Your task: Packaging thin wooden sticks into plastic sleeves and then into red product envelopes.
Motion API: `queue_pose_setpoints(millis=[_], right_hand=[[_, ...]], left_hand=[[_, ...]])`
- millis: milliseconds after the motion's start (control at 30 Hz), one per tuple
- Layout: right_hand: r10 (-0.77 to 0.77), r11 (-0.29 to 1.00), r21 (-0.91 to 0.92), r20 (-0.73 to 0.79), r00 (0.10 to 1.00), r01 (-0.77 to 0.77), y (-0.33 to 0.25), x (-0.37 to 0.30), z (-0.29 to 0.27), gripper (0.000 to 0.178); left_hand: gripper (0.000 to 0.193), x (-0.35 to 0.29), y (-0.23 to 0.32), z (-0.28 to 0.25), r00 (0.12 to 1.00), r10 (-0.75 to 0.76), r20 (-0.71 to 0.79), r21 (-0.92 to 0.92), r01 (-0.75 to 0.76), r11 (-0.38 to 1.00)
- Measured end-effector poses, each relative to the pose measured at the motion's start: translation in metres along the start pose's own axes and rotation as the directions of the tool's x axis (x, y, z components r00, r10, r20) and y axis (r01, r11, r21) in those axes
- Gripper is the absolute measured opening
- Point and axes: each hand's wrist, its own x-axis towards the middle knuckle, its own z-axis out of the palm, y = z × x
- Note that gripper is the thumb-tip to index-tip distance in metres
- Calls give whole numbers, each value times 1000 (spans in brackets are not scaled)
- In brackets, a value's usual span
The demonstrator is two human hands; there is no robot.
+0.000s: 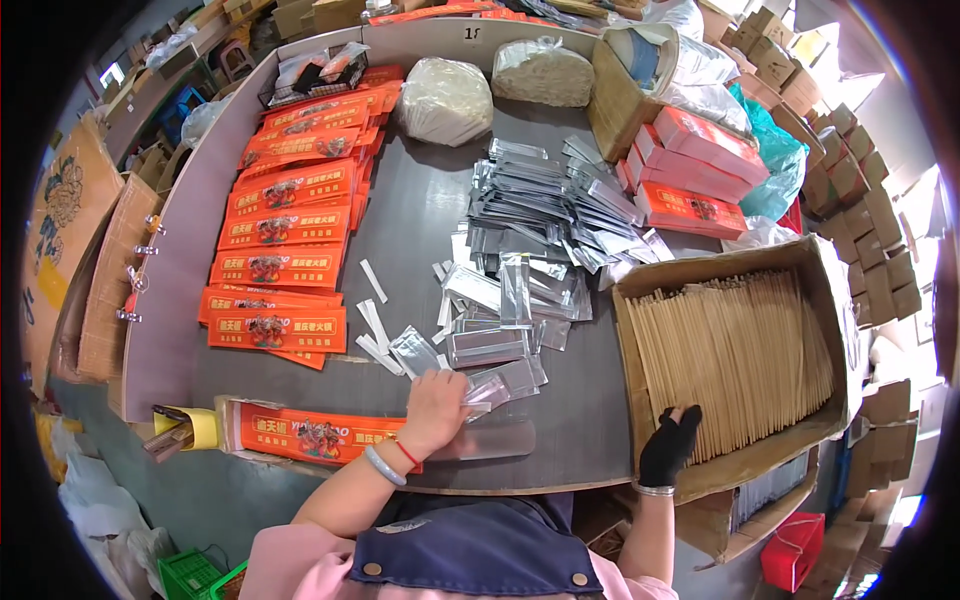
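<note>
Right grip point(669, 450) at wooden sticks point(735, 350) in the carton point(775, 453), left grip point(436, 410) at silver packets point(487, 346) left of it — clamped or not, I can't tell. Orange sleeves point(278, 228) line the surface point(415, 200) farther left; brown boxes point(868, 245) stack rightward.

Red packet point(318, 436) partly hidden by left hand point(434, 408), its hold unclear; green crate point(188, 576) cut off below.

On our table point(590, 425) we see wrappers point(278, 266) along the left, small packets point(530, 210) heaped in the middle, and loose strips point(374, 281) between them. Front-right of the heap, sticks point(735, 355) lie in a box point(765, 452), with stacked packs point(700, 160) behind it. Two bundles point(445, 100) sit at the back.
</note>
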Motion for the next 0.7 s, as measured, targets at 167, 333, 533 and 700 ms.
queue_pose_setpoints(millis=[167, 333, 533, 700], right_hand=[[-403, 913, -140, -171, 899, 382, 55, -2, 28, 21], [-440, 885, -14, 297, 848, 465, 8, -8, 25, 22], [-459, 737, 51, 769, 444, 674, -21, -36, 27, 27], [-604, 535, 175, 763, 230, 826, -19, -59, 71, 24]], left_hand=[[26, 22, 20, -39, 998, 57, -9, -160, -58, 985], [26, -27, 13, -22, 980, 137, 146, -61, -129, 990], [55, -69, -4, -44, 998, -60, -29, -153, 55, 987], [69, -81, -6, -46, 998, -37, 49, -28, 38, 999]])
